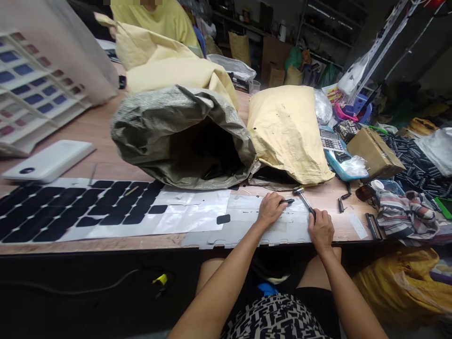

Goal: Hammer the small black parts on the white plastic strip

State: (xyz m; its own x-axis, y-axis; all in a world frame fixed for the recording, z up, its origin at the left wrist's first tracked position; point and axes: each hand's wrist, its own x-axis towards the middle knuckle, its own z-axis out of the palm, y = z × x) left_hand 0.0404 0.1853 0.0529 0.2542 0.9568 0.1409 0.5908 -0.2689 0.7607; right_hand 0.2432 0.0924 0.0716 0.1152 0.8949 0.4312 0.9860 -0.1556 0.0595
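Note:
My left hand (271,208) is closed round a slim black rod-shaped piece (287,201), its tip sticking out to the right. In my right hand (321,230) is a small hammer (306,201), gripped by the dark handle, with the metal head raised near the tip of the black piece. Beneath both hands lies a flat grey-white board (243,230) along the table's front edge. A single black rounded tile (223,219) lies left of my left hand, on a white sheet (190,212). Behind my hands a cream sack (286,127) lies with its dark mouth facing me.
A grey woven sack (148,136) gapes open at mid-table. Black rounded tiles (45,207) cover the sheet's left part, near a white power bank (49,160) and plastic crate (35,113). Right stand a calculator (331,140), cardboard box (374,150) and cloth (409,214). A person (169,23) sits opposite.

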